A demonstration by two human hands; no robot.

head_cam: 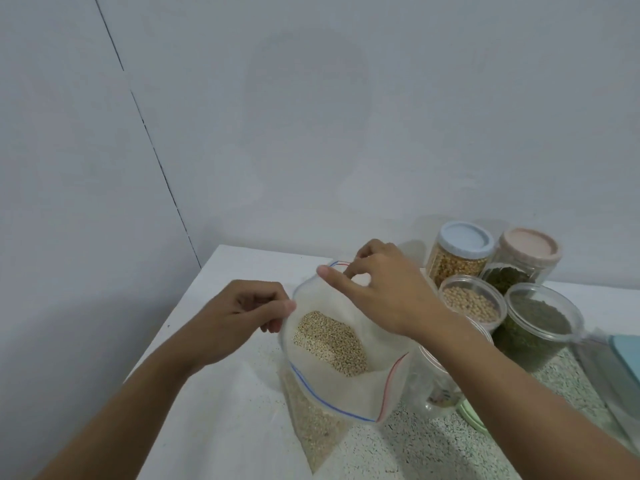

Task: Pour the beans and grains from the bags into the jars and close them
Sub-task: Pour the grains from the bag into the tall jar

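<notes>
A clear zip bag (346,386) of pale small grains stands on the counter with its mouth pulled wide, grains showing inside. My left hand (242,313) pinches the bag's left rim. My right hand (384,289) pinches the far rim near the red and blue zip strip. Under my right forearm stands a clear jar (434,393), mostly hidden. To the right stand an open jar of beige beans (472,303) and an open jar of green beans (540,323). Behind them are a blue-lidded jar of yellow grains (460,252) and a pink-lidded jar (528,258).
The speckled white counter (214,410) ends at its left edge and meets the wall behind. A pale green lid (474,419) lies by the hidden jar. A teal lid (628,358) and another clear bag (595,368) sit at the far right.
</notes>
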